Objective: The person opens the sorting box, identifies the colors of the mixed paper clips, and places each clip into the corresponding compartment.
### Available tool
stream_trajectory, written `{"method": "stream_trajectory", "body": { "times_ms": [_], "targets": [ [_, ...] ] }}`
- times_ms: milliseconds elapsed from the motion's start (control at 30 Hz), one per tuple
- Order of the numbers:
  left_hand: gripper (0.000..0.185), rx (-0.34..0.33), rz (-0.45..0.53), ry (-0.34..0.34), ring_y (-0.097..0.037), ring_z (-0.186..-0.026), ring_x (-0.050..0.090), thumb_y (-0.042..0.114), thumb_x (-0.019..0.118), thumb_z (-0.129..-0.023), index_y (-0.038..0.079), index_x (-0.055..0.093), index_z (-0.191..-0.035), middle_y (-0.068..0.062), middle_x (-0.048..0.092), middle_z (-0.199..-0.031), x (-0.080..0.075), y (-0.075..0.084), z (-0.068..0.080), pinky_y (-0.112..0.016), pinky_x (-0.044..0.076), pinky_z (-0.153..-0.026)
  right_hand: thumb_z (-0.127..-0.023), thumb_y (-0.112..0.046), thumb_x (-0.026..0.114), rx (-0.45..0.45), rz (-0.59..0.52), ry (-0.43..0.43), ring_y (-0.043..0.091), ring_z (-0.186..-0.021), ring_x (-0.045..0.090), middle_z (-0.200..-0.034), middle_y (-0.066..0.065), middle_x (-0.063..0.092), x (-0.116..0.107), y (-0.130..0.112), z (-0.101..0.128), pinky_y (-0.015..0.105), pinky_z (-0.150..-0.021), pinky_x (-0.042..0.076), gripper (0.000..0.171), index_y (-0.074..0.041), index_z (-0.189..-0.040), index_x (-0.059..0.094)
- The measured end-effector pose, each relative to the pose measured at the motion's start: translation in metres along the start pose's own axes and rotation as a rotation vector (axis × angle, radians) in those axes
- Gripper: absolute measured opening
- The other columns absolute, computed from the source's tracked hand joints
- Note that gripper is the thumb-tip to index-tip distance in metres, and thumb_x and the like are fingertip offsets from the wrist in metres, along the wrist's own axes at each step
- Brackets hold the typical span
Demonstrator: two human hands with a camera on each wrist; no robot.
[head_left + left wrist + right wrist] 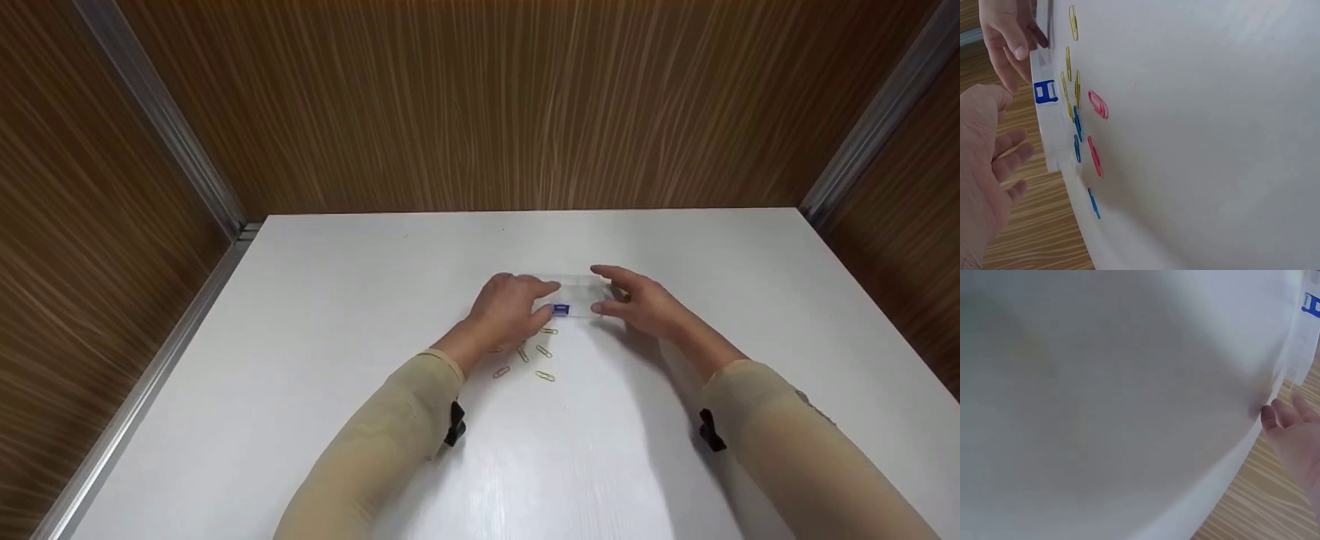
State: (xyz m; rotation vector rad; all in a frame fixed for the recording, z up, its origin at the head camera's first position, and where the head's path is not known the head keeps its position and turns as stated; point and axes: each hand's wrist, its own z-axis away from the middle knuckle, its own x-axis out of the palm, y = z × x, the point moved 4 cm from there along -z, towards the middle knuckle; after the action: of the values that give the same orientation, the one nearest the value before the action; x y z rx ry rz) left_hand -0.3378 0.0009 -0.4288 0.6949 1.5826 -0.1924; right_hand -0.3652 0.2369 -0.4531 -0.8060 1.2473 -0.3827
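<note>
Spanning most of the head view, white table [315, 390] sits boxed in by wood-grain walls [487, 105], so nothing can slide off the far edge

Both sleeved arms [390, 435] converge at frame centre, bracketing a small clear plastic box [581, 294] with a blue label [560, 310]

Left hand [510, 309] comes at the box's left end, fingers loosely spread and relaxed, thumb near the label; can't tell if it touches. Right hand [637, 301] cups the right end, fingers straight-ish with thumb opposed, narrow gap, looks like contact at the corner, probably steadying it

Paper clips [536, 356] lie scattered just below the box, lower centre; left wrist view shows yellow, blue and pink ones [1098, 104] lying against and just beside the box edge
</note>
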Motion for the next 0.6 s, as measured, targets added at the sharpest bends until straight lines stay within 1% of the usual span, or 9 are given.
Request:
{"method": "stream_trajectory", "body": {
  "times_ms": [133, 233, 300, 433, 600],
  "targets": [
    [0.044, -0.009, 0.062, -0.013, -0.016, -0.13, 0.061, 0.03, 0.061, -0.107, 0.024, 0.062, -0.151, 0.002, 0.069, -0.136, 0.004, -0.001, -0.002, -0.037, 0.041, -0.116, -0.103, -0.032, 0.073, 0.028, -0.038, -0.033, 0.037, -0.16, 0.021, -0.172, 0.012, 0.03, 0.002, 0.005, -0.002, 0.059, -0.126, 0.016, 0.071, -0.022, -0.165, 0.04],
    [0.044, -0.017, 0.115, -0.042, -0.016, -0.129, 0.06, 0.029, 0.061, -0.108, 0.024, 0.062, -0.151, 0.001, 0.067, -0.134, 0.007, -0.002, -0.003, -0.034, 0.043, -0.114, -0.104, -0.034, 0.071, 0.044, -0.064, -0.053, 0.037, -0.161, 0.016, -0.173, 0.013, 0.027, 0.003, 0.008, -0.002, 0.061, -0.126, 0.013, 0.07, -0.023, -0.166, 0.039],
    [0.042, -0.025, 0.13, -0.057, -0.015, -0.128, 0.059, 0.028, 0.06, -0.108, 0.024, 0.063, -0.15, 0.001, 0.065, -0.134, 0.008, -0.002, -0.004, -0.032, 0.043, -0.113, -0.105, -0.035, 0.07, 0.056, -0.08, -0.065, 0.038, -0.161, 0.013, -0.174, 0.013, 0.024, 0.003, 0.01, -0.002, 0.062, -0.126, 0.011, 0.07, -0.024, -0.166, 0.038],
    [0.038, -0.023, 0.124, -0.064, -0.014, -0.125, 0.058, 0.025, 0.062, -0.108, 0.023, 0.067, -0.146, 0.001, 0.065, -0.133, 0.011, -0.004, -0.007, -0.031, 0.043, -0.112, -0.105, -0.038, 0.069, 0.073, -0.109, -0.082, 0.037, -0.162, 0.008, -0.176, 0.012, 0.019, 0.005, 0.012, -0.003, 0.062, -0.126, 0.008, 0.071, -0.026, -0.167, 0.036],
    [0.035, 0.006, 0.085, -0.067, -0.015, -0.119, 0.058, 0.022, 0.064, -0.107, 0.024, 0.071, -0.141, 0.001, 0.065, -0.129, 0.012, -0.005, -0.011, -0.03, 0.046, -0.108, -0.105, -0.038, 0.068, 0.068, -0.143, -0.088, 0.034, -0.163, 0.006, -0.177, 0.01, 0.016, 0.007, 0.012, -0.003, 0.06, -0.127, 0.008, 0.072, -0.026, -0.167, 0.034]
  ]
}}
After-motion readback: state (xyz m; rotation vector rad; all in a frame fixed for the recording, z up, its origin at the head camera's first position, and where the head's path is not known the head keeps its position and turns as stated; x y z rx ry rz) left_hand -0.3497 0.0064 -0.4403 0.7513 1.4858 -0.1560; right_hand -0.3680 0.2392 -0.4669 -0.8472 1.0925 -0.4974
